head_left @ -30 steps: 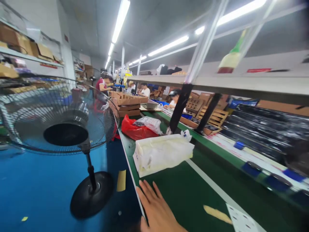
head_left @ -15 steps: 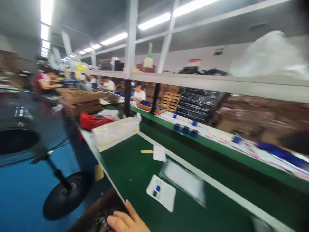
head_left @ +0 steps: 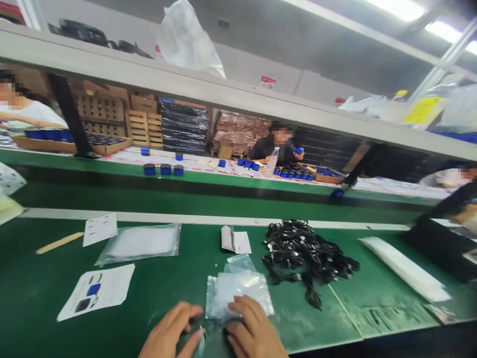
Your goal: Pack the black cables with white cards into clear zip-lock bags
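Side by side at the bottom centre are my two hands over the green table. My left hand (head_left: 171,330) has its thumb and fingers apart, with no object visible between them. The fingertips of my right hand (head_left: 253,328) rest on the lower part of clear plastic bags (head_left: 242,288); its fingers are slightly curled and spread. Behind the bags stands a small stack of folded white papers (head_left: 236,240). A heap of black cables (head_left: 305,248) lies to the right. On the left are a printed sheet (head_left: 97,291) and a filled clear bag (head_left: 143,242).
A wooden stick (head_left: 59,243) and a white card (head_left: 100,229) lie at the left. A long white plastic bundle (head_left: 406,268) is at the right. Beyond the divider, a person in black (head_left: 274,146) sits near blue round items (head_left: 296,173). A shelf beam (head_left: 238,92) crosses above.
The view has swung to the right. Both hands now show at the bottom centre, where only one was visible before at the table's edge. The bags and cable heap have come into view.
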The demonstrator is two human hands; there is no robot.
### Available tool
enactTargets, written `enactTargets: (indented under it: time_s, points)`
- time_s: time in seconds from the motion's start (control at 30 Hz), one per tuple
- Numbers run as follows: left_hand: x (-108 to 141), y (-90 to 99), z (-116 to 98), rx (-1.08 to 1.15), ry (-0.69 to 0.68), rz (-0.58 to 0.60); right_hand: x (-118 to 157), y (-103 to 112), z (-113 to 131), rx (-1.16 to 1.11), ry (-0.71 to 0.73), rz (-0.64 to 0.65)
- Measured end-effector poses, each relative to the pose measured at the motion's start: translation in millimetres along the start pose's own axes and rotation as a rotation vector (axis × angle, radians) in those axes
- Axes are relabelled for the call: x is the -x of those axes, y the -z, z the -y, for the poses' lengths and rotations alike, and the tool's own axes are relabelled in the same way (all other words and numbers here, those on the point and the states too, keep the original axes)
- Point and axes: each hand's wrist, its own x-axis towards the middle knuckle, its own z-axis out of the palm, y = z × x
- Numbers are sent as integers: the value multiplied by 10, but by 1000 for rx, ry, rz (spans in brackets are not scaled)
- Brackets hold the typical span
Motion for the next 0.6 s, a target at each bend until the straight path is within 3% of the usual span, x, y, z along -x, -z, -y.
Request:
enactTargets:
  time_s: [0.1,0.23,0.4,0.6]
  points:
    - [-246,-98,-331,-70,80,-158,108,182,-159,94,-96,36]
    - [-374,-232,-571,-187,76,-275,136,161,-306,149,-131,38]
    - [-364,-404,-543,-304,-25,-343,228,-24,-351,85,-59,-104]
    - [-382,-468,-448,-373,-113,-445,327,-76,-396,-11,58,-129]
